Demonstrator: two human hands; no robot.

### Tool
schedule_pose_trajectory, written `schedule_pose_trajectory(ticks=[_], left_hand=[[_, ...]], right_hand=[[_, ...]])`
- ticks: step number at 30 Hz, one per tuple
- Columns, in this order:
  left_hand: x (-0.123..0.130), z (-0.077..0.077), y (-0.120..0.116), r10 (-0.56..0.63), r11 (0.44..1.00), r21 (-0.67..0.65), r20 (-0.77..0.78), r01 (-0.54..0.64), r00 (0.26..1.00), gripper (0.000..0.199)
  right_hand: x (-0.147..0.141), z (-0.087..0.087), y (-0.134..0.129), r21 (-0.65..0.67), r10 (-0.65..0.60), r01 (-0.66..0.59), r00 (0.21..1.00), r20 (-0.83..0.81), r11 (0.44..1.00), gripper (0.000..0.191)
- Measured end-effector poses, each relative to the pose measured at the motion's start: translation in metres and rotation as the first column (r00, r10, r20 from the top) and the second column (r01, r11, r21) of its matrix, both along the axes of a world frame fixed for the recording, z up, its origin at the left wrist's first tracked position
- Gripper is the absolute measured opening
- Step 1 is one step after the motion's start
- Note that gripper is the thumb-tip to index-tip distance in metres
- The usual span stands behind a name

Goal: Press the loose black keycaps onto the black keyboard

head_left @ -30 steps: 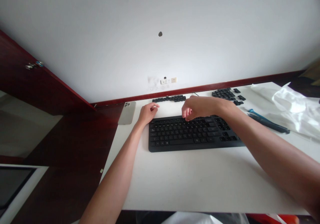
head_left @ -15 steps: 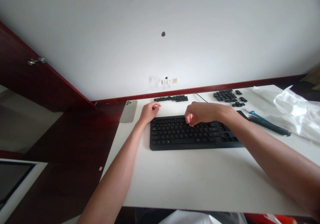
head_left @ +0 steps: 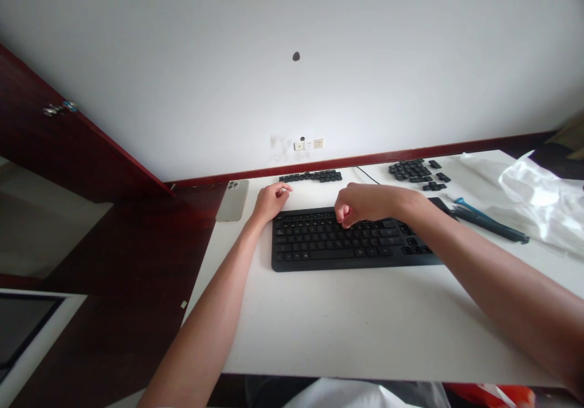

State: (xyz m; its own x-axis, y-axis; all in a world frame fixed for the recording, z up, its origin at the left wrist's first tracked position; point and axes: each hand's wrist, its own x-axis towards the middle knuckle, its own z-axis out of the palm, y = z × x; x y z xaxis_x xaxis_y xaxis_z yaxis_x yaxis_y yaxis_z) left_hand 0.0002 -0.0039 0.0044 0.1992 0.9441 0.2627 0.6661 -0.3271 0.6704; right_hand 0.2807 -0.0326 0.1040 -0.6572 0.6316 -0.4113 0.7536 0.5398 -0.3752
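Observation:
A black keyboard (head_left: 328, 254) lies on the white table, with keycaps absent from parts of its right side. Over its upper middle keys is my right hand (head_left: 356, 204), its fingers curled down and closed; whatever they pinch, if anything, is hidden. My left hand (head_left: 272, 200) rests at the keyboard's upper left corner, fingers loosely bent and apart, holding nothing. Just beyond the left hand runs a row of loose black keycaps (head_left: 311, 177). A larger cluster of loose keycaps (head_left: 408, 169) sits behind the right forearm.
A phone (head_left: 232, 201) lies at the table's left edge. On the right are a black and blue tool (head_left: 490, 222) and clear plastic wrapping (head_left: 531, 189). A cable (head_left: 367, 174) runs behind the keyboard toward the wall, which has sockets (head_left: 309, 145). A dark red door (head_left: 77, 134) stands left.
The whole view has shifted slightly. Both hands keep nearly the same places relative to the keyboard.

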Motion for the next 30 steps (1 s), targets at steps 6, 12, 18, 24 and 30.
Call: schedule_pose_trajectory(ticks=[6, 12, 18, 24, 30], left_hand=[[0.0, 0.001, 0.0, 0.003, 1.0, -0.002, -0.008, -0.003, 1.0, 0.025], [0.0, 0.0, 0.001, 0.007, 1.0, -0.005, 0.002, -0.007, 1.0, 0.023], [0.0, 0.0, 0.0, 0.003, 1.0, -0.007, 0.005, -0.003, 1.0, 0.024], [0.001, 0.001, -0.001, 0.006, 1.0, -0.013, -0.006, -0.006, 1.0, 0.024], [0.0, -0.002, 0.001, 0.004, 1.0, 0.006, 0.001, -0.004, 1.0, 0.024]], right_hand=[[-0.001, -0.004, -0.001, -0.004, 0.001, -0.001, 1.0, 0.007, 1.0, 0.012], [-0.008, 0.0, -0.007, 0.016, -0.038, 0.038, 0.999, 0.035, 0.999, 0.003], [-0.008, -0.001, -0.005, -0.017, -0.038, 0.039, 0.999, 0.024, 0.999, 0.003], [-0.011, 0.005, -0.01, 0.019, -0.144, 0.143, 0.985, 0.098, 0.99, 0.006], [-0.007, -0.006, -0.002, 0.109, -0.156, 0.145, 0.982, 0.107, 0.983, 0.033]])
